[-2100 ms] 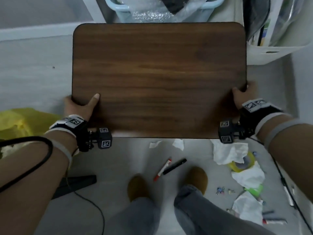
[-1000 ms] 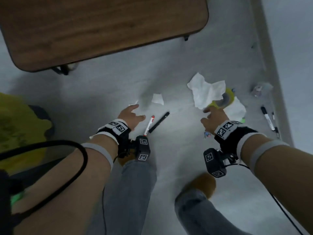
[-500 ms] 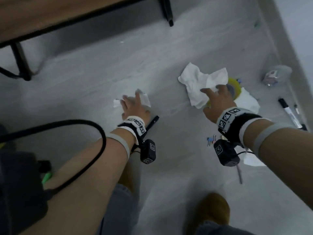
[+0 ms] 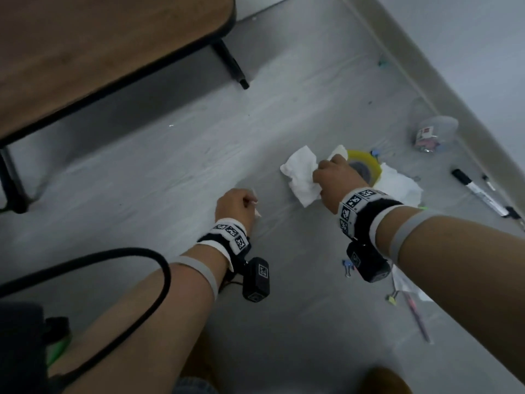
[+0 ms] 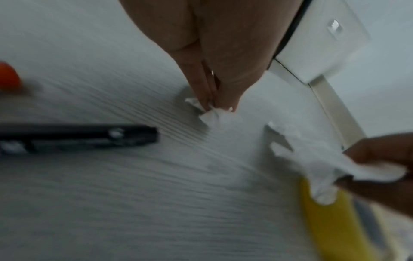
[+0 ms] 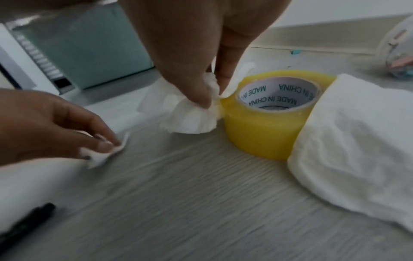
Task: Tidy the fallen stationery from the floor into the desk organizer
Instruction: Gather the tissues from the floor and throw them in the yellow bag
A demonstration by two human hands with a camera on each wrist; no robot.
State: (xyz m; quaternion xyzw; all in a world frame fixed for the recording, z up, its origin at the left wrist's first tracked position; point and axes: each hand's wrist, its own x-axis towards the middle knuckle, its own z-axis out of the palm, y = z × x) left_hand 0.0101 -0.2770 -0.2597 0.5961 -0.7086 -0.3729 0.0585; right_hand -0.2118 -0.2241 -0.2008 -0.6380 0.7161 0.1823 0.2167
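My left hand (image 4: 237, 204) (image 5: 218, 106) pinches a small scrap of white tissue (image 5: 214, 117) (image 6: 101, 156) on the grey floor. My right hand (image 4: 331, 177) (image 6: 211, 96) pinches a larger crumpled white tissue (image 4: 302, 173) (image 6: 190, 115) that leans against a yellow tape roll (image 4: 366, 163) (image 6: 268, 123). A black marker (image 5: 78, 136) (image 6: 24, 222) lies on the floor beside my left hand, with an orange-red pen end (image 5: 7, 77) further along. More markers (image 4: 480, 194) lie at the right near the wall.
A second crumpled tissue (image 4: 400, 189) (image 6: 357, 159) lies right of the tape. A clear tub of clips (image 4: 433, 135) sits by the skirting. Binder clips (image 4: 348, 267) and a pink pen (image 4: 417, 317) lie under my right forearm. The wooden table (image 4: 85, 52) stands at upper left.
Both hands have dropped from the table edge to the floor. The left now pinches the small scrap; the right has closed on the larger tissue by the tape roll.
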